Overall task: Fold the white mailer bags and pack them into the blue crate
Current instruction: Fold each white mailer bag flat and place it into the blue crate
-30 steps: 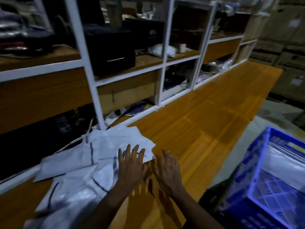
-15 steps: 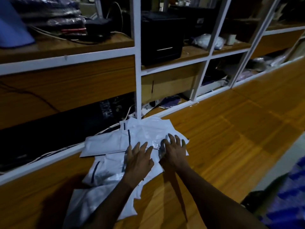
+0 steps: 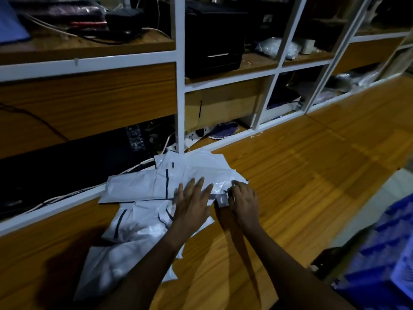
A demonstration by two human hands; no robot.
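Nearest me, low on the right, the crate (image 3: pixel 388 253) stands off the table's edge. It is blurred and only partly in view, and I cannot tell what it holds. My two forearms reach in from the near edge over the wooden table (image 3: pixel 301 175).

The bags (image 3: pixel 138 189) lie in a loose, overlapping heap on the table's left part. The heap runs from the near left up to the foot of a white shelf post, and none of the bags is in the crate. They are white with dark strips.

My left hand (image 3: pixel 192 204) lies flat on the heap with its fingers straight and spread, pressing down. Just to its right, close but not touching, my right hand (image 3: pixel 244 202) has its fingers curled and pinches the crumpled, shiny edge of the top bag (image 3: pixel 218 190) at the heap's right side.

Beyond the heap stands the shelf (image 3: pixel 180 97), a white frame with wooden boards. A black box (image 3: pixel 214 52) sits on a board right of the post. Farther right on that level lies a clear packet (image 3: pixel 274 48).
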